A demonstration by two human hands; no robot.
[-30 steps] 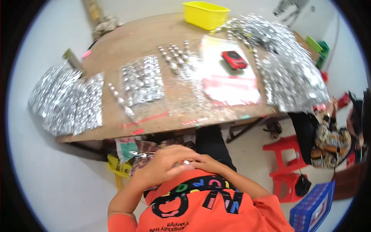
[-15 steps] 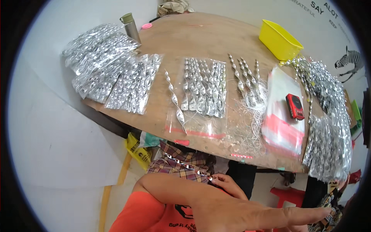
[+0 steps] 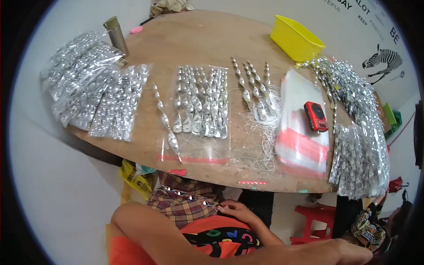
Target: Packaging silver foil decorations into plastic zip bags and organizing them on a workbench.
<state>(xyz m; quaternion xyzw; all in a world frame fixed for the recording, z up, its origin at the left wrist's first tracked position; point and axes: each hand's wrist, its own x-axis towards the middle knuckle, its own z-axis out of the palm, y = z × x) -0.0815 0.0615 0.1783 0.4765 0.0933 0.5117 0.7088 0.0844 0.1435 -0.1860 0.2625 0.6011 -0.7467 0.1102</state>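
Observation:
Over the plaid cloth on my lap lies a twisted silver spiral strip point(image 3: 190, 197). Its right end is pinched in the fingers of my right hand point(image 3: 237, 211). My left arm reaches across my body to the lower right, where my left hand point(image 3: 351, 251) shows only partly; its fingers are hidden at the frame's lower edge. On the table in front, a clear plastic bag point(image 3: 194, 148) carries several silver spirals point(image 3: 201, 101) side by side. A single spiral point(image 3: 164, 119) rests at that bag's left side. Further right, several spirals point(image 3: 251, 81) lie with tangled white strings point(image 3: 263, 132).
Bagged spirals point(image 3: 84, 79) pile up at the table's left, near a metal bottle point(image 3: 116, 36). A red radio point(image 3: 315, 117) sits on stacked clear bags point(image 3: 296, 145). Heaped silver spirals point(image 3: 357, 101) hang over the right edge. Behind them stands a yellow bin point(image 3: 296, 39); below, a red stool point(image 3: 314, 221).
The view has shifted right, so the table's things appear further left. My left hand, earlier with a finger stretched out to the right, now shows less of its fingers. My right hand keeps the spiral strip.

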